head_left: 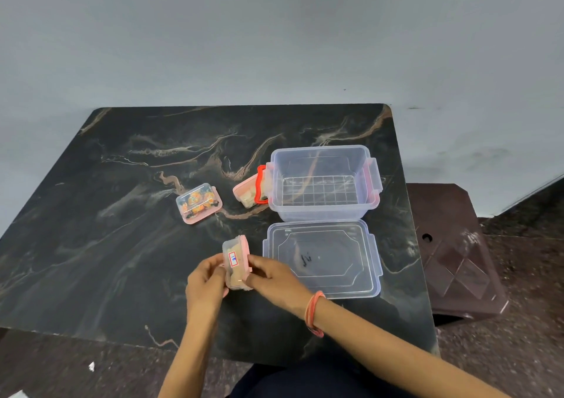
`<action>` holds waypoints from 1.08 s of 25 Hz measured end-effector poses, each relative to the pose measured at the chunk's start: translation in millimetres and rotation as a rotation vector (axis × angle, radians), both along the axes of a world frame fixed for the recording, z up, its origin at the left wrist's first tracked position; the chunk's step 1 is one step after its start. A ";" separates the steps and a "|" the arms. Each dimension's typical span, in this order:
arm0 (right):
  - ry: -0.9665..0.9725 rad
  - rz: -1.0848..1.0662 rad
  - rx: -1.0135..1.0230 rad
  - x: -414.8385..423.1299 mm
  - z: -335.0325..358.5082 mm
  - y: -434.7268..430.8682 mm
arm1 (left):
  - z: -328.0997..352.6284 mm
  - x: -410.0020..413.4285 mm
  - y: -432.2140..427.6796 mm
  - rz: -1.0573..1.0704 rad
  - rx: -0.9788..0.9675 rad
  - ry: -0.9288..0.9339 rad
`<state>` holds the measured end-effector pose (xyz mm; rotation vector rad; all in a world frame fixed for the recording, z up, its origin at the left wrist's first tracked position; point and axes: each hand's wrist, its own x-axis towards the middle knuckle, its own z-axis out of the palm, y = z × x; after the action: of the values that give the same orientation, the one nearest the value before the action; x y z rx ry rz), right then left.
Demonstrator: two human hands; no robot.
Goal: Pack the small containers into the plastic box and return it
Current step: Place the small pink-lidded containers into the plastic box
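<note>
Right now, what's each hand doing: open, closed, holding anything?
Left hand: closed on the small pink-lidded container, gripping its left side.
Right hand: closed on the same container, gripping its right side.

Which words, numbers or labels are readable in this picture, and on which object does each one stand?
Nothing can be read with certainty.
Sticker on the small container held in both hands: white with a red frame and a small blue mark, too small to read.
Clear lid lying on the table: dark handwritten scribble near its middle, too blurred to read.
Plastic box and the other two small containers: no text visible.
</note>
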<state>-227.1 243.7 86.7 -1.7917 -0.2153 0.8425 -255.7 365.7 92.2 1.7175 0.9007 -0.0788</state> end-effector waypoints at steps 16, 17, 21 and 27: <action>-0.361 -0.354 -0.203 121.1 40.2 -76.8 | 69.2 145.8 -74.4 -0.495 0.072 -0.056; -0.356 -0.329 -0.264 126.7 34.5 -76.6 | 63.5 150.3 -79.8 -0.565 0.151 0.013; -0.327 -0.196 -0.437 139.5 16.5 -70.6 | 49.1 152.7 -93.4 -0.672 0.288 0.151; -0.300 -0.117 -0.477 144.2 9.2 -62.3 | 50.8 155.0 -98.1 -0.664 0.389 0.207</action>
<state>-83.0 181.4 95.9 -2.3554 -0.1051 0.5663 -100.7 267.6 143.1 2.3511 0.4703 -0.5603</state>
